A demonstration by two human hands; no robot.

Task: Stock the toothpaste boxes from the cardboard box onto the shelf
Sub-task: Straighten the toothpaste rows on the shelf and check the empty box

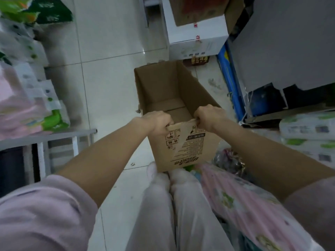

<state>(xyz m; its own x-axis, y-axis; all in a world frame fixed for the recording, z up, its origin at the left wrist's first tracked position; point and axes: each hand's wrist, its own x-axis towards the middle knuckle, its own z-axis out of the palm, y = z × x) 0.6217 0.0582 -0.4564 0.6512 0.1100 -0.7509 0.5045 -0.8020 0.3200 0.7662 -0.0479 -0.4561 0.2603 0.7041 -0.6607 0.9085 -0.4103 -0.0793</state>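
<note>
White tiled floor [108, 84] runs between stocked shelves. Both hands, left hand [159, 122] and right hand [208, 115], curl tightly around the near rim of the brown cardboard box [163, 87], which looks empty; stocking appears finished.

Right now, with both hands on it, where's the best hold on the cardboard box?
Judging by its pose, the near top rim of the cardboard box, from above. It is open-topped and looks empty, so fingers hook over the edge. The left hand and right hand grip there, apart.
</note>
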